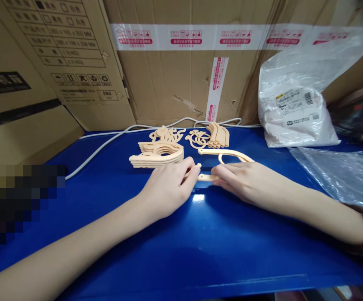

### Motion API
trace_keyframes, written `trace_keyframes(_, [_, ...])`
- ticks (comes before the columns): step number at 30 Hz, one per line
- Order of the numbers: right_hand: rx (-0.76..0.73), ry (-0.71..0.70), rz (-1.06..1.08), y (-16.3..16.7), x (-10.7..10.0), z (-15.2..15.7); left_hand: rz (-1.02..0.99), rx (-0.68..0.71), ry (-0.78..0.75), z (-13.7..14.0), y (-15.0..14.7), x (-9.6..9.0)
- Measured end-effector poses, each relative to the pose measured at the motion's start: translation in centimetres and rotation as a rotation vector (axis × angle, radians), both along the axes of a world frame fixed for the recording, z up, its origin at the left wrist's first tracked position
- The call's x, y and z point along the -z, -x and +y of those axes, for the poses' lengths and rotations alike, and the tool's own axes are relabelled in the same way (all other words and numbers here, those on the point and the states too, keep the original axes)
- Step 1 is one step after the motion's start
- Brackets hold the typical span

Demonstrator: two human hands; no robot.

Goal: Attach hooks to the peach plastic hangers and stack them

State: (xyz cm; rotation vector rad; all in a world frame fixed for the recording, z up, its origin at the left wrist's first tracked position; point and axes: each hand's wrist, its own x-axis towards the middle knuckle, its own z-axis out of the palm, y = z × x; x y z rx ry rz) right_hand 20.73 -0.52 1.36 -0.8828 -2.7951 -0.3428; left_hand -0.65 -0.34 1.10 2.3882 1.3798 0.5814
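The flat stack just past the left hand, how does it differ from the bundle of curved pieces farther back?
The flat stack spans wider in this view; the curved bundle looks narrower.
The flat stack is piled in layers, while the curved bundle shows several ends facing the viewer.
The flat stack sits nearer the left hand than the curved bundle does.
Both are cream-coloured and on the blue table.

Loose pieces point(165, 135) are placed behind the frame stack point(156, 160), a cable point(90, 158) to its left, a bag point(294, 123) to its right.
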Motion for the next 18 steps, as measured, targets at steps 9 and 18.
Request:
trace_keyframes(9, [0.099, -0.021, -0.029, -0.36, 0.66, 0.47, 0.033, 0.012, -0.034, 0.14, 0.28, 0.03])
trace_keyframes(18, [0.122, 0.006, 0.052, -0.42, 0.23, 0.57, 0.07, 0.034, -0.046, 0.18, 0.31, 0.16])
